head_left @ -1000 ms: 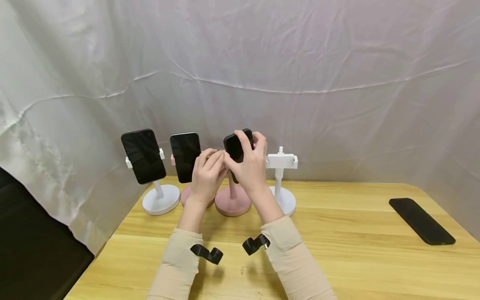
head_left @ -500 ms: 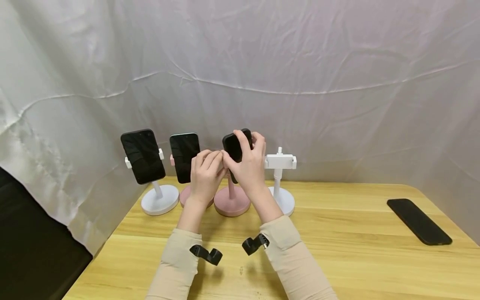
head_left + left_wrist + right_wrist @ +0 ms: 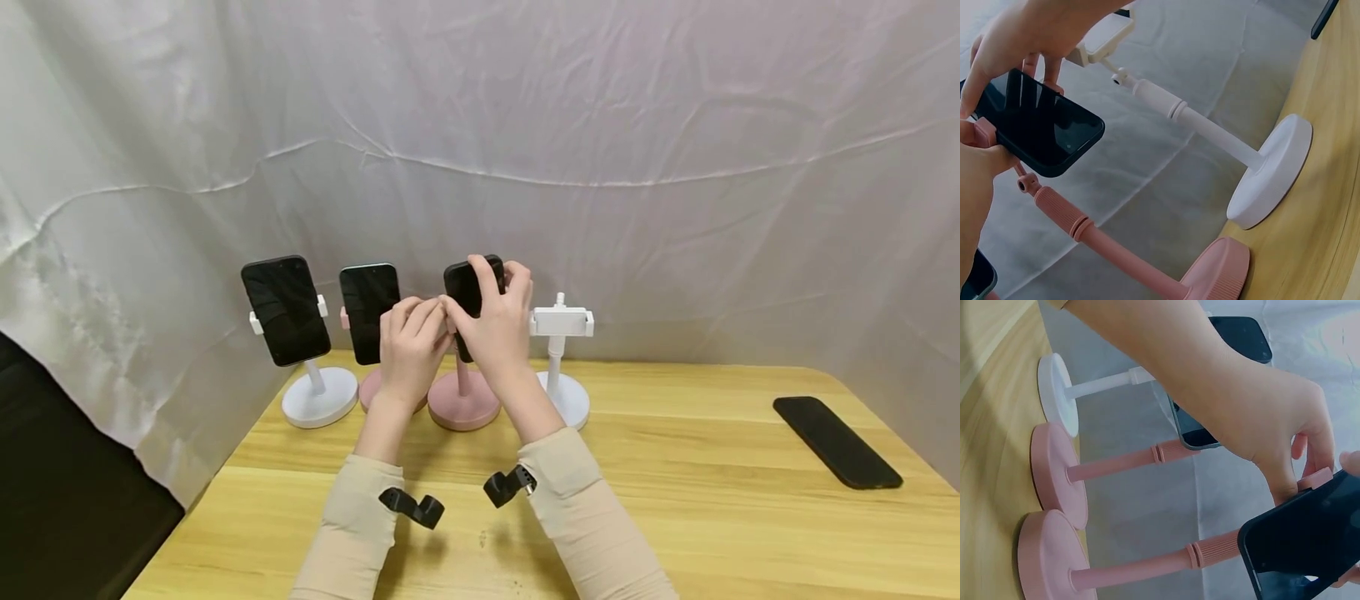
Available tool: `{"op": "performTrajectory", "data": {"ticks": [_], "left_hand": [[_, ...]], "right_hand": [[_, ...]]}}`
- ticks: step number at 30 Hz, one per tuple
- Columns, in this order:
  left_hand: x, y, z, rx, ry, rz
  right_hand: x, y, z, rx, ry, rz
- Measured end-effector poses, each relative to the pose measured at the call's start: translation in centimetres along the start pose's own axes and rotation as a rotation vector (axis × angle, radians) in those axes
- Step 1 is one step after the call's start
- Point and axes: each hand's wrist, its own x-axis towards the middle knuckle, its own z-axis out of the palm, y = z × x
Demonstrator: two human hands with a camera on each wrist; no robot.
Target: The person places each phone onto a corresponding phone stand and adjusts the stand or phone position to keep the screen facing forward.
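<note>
A black phone point(image 3: 465, 287) sits at the clamp of a pink phone stand point(image 3: 463, 404), its dark screen toward me. My right hand point(image 3: 501, 329) grips it, fingers over the upper edge and right side, thumb toward the left edge. My left hand point(image 3: 408, 350) pinches the clamp's pink side arm point(image 3: 1315, 479) at the phone's left edge, with thumb and fingers bent around it. The two hands are close together there. In the left wrist view, the phone point(image 3: 1047, 122) lies between the right hand point(image 3: 1041, 31) above and the left hand point(image 3: 975, 175). Much of the clamp is hidden behind the phone.
To the left, a white stand point(image 3: 320, 400) and another pink stand point(image 3: 371, 387) each hold a phone. Close on the right is a white stand point(image 3: 562, 322) with no phone in its clamp. Another black phone point(image 3: 836, 442) lies at the table's right. A grey curtain point(image 3: 675, 208) hangs behind.
</note>
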Motion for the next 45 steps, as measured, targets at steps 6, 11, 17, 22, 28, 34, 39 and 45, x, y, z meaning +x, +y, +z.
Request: {"op": "performTrajectory", "data": {"ticks": [6, 11, 17, 22, 28, 34, 39, 45], "left_hand": [[0.0, 0.0, -0.3, 0.042, 0.022, -0.016], [0.0, -0.2, -0.4, 0.061, 0.029, -0.022], [0.1, -0.4, -0.4, 0.086, 0.026, -0.035], [0.0, -0.4, -0.5, 0.087, 0.013, -0.044], [-0.2, -0.3, -0.4, 0.08, 0.006, -0.067], [0.0, -0.2, -0.1, 0.024, -0.023, -0.064], [0.1, -0.2, 0.0, 0.02, -0.018, -0.038], [0.1, -0.9, -0.5, 0.024, -0.019, -0.023]], "right_hand": [[0.1, -0.5, 0.0, -0.046, -0.034, 0.031], [0.1, -0.9, 0.0, -0.088, -0.033, 0.043], [0.1, -1.4, 0.3, -0.139, -0.018, 0.038], [-0.3, -1.8, 0.7, -0.176, 0.066, 0.034], [-0.5, -1.9, 1.1, -0.205, 0.112, 0.054], [-0.3, -1.9, 1.0, -0.216, 0.085, 0.075], [-0.4, -1.9, 0.9, -0.23, 0.075, 0.067], [0.0, -2.2, 0.9, -0.264, 0.033, 0.074]]}}
